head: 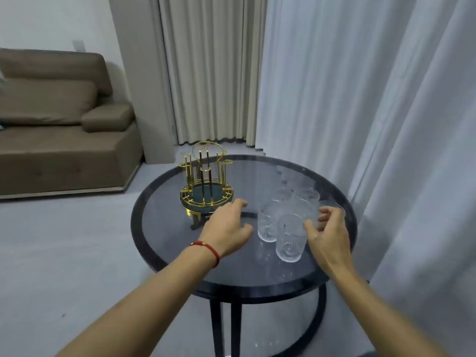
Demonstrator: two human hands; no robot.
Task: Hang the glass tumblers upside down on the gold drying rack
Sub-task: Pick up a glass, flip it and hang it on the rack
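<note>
A gold drying rack (206,184) with upright prongs and a round base stands at the left of a round dark glass table (180,253); no glass hangs on it. Several patterned glass tumblers (289,238) stand upright in a cluster at the table's right. My left hand (226,228) hovers just in front of the rack's base, fingers spread, holding nothing. My right hand (327,230) is at the right of the cluster, fingers curled by a tumbler (332,206) at the far right; I cannot tell whether they grip it.
A brown sofa (59,124) stands on the left across the grey floor. Beige and white curtains (360,99) hang close behind and to the right of the table. The table's black frame and legs (219,328) show below.
</note>
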